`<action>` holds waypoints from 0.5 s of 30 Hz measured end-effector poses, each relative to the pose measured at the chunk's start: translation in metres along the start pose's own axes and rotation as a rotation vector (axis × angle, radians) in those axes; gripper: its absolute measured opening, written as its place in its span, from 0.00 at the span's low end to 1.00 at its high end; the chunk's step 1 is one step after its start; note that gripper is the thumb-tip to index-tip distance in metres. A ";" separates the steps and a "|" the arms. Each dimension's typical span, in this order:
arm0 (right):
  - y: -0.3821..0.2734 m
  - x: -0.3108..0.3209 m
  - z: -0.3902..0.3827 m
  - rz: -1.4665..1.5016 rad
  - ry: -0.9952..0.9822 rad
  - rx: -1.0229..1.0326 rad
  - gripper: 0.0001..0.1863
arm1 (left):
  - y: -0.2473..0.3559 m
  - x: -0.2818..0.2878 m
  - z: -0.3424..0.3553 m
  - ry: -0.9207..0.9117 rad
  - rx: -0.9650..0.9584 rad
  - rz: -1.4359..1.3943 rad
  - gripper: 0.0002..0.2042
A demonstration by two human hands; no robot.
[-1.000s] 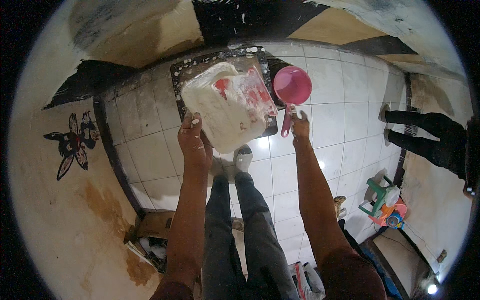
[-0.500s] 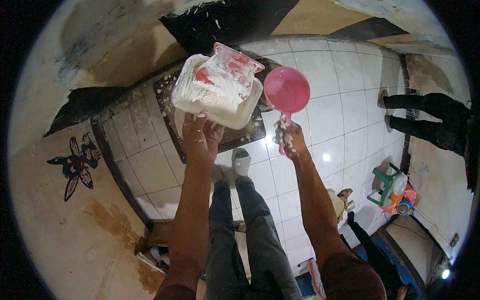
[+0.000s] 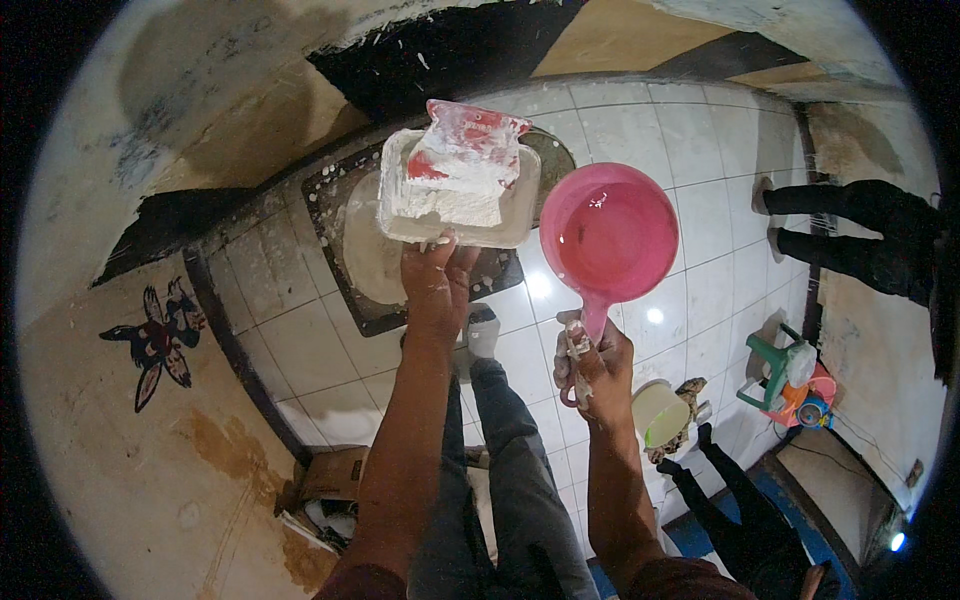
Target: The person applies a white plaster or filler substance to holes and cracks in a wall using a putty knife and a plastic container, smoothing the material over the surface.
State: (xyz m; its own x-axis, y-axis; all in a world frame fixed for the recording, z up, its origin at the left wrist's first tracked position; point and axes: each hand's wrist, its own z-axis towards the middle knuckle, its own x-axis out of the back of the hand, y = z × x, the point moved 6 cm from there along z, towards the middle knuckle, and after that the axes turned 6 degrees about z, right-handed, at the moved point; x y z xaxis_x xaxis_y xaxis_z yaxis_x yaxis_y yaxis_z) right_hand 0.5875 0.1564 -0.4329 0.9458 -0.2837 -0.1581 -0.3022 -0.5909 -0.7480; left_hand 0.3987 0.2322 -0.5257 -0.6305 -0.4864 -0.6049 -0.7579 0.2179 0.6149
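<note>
My left hand (image 3: 436, 270) is closed on the near edge of a pale rectangular plastic container (image 3: 395, 195) holding white powder or paste, with a red scraper (image 3: 460, 135) lying in it, caked white. My right hand (image 3: 592, 365) has its white-smeared fingers wrapped round the handle of a pink dipper (image 3: 610, 250), which has a little clear liquid in it. Below the container on the floor lies a dark speckled board (image 3: 335, 260) with a pale, caked round area on it.
A person's dark-clad legs (image 3: 840, 205) are at the right, another's (image 3: 740, 520) at lower right. A green stool (image 3: 768, 365) with coloured items, a pale bowl (image 3: 655, 405) on the tiled floor (image 3: 270, 345), a cardboard box (image 3: 335, 480) and painted walls (image 3: 180, 400) surround me.
The pink dipper has come up nearer the camera and downward in view. The container has changed angle and shifted right over the last half second, with the scraper still in it.
</note>
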 end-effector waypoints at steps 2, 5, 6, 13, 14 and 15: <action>0.000 -0.007 -0.003 -0.025 0.012 0.012 0.20 | -0.003 -0.004 -0.001 0.007 -0.002 -0.026 0.24; 0.000 -0.017 -0.004 -0.052 0.054 0.072 0.20 | -0.006 -0.003 0.001 -0.016 0.002 -0.074 0.24; 0.001 -0.019 -0.003 -0.074 0.069 0.071 0.19 | -0.007 -0.003 0.002 -0.047 0.010 -0.097 0.24; 0.010 -0.027 -0.001 -0.194 0.142 0.049 0.20 | -0.013 0.005 0.005 0.040 0.066 -0.064 0.26; 0.011 -0.028 -0.001 -0.195 0.141 0.048 0.20 | -0.013 0.006 0.005 0.033 0.063 -0.084 0.26; 0.011 -0.029 -0.001 -0.208 0.144 0.064 0.21 | -0.013 0.006 0.004 0.027 0.060 -0.103 0.26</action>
State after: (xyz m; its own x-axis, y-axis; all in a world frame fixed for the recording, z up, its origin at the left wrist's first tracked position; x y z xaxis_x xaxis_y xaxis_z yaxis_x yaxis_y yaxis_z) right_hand 0.5565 0.1573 -0.4356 0.9589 -0.2680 0.0936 -0.0902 -0.6005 -0.7945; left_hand 0.4045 0.2300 -0.5397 -0.5446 -0.5311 -0.6491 -0.8277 0.2155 0.5181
